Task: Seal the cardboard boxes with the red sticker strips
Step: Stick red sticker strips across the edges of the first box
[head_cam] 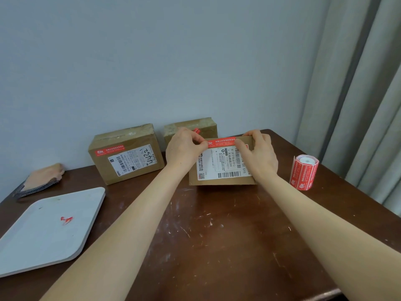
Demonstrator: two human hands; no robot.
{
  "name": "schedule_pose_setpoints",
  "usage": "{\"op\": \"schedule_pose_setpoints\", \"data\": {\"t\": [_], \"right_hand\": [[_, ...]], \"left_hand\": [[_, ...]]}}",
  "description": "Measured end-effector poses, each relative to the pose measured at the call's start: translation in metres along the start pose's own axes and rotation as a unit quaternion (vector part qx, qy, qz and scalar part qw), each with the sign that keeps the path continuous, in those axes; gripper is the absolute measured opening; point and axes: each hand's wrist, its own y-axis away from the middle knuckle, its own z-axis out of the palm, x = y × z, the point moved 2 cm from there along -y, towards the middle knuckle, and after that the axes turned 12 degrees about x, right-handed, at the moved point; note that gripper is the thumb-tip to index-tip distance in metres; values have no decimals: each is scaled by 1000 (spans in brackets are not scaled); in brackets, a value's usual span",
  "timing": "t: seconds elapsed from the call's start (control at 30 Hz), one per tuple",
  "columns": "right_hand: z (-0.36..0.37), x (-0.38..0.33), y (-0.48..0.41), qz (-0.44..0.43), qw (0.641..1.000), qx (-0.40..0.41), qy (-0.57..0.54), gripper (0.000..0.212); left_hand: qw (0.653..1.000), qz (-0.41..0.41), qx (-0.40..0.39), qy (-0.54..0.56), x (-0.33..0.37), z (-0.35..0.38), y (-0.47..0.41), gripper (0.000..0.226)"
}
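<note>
Dark wooden table (217, 235), scuffed, pushed against a plain wall, curtain (358, 83) off beyond the right hand.

Red sticker strip (221, 141) is stretched between the two hands, along the far top edge of the near box (225, 181), just above its white shipping label (221, 162). Left hand (184, 148) pinches the strip's left end, fingers curled. Right hand (258, 155) has thumb and forefinger curled onto the right end. My read: a grip at each end keeps it taut and straight so it lands flat across the seam, no wrinkles. Can't tell how much of it is already stuck down.

The box sits square under both hands, so the strip can be aligned by eye.

Second box (104, 164), well left of the left hand, already has a red strip (109, 150) on its face, so it looks done. Third box (208, 127), behind the left hand, shows a bit of red on it; its seal state is unclear.

Sticker roll (303, 172) stands just right of the right hand, within easy reach for the next strip.

White tray (43, 235), near side and far left of the left arm, holds a red scrap (66, 220), probably waste. Folded cloth (41, 177) lies beyond the tray.
</note>
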Motion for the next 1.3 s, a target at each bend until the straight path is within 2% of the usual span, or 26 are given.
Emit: {"op": "schedule_pose_setpoints", "data": {"t": [0.3, 0.53, 0.87, 1.1, 1.3], "right_hand": [[-1, -1, 1, -1, 1000, -5, 3, 34], [-2, -2, 2, 15, 1000, -4, -12, 21], [-5, -4, 4, 19, 1000, -4, -19, 20], [-14, -9, 8, 39, 999, 4, -29, 24], [-28, -13, 19, 50, 998, 22, -42, 15]], "left_hand": [[999, 3, -37, 18, 5, -7, -1, 18], [998, -8, -56, 26, 3, -9, -2, 20], [996, -16, -75, 48, 1, -16, -1, 19], [984, -78, -101, 121, -1, -30, 1, 10], [970, -116, -134, 168, -2, -38, 2, 10]]}}
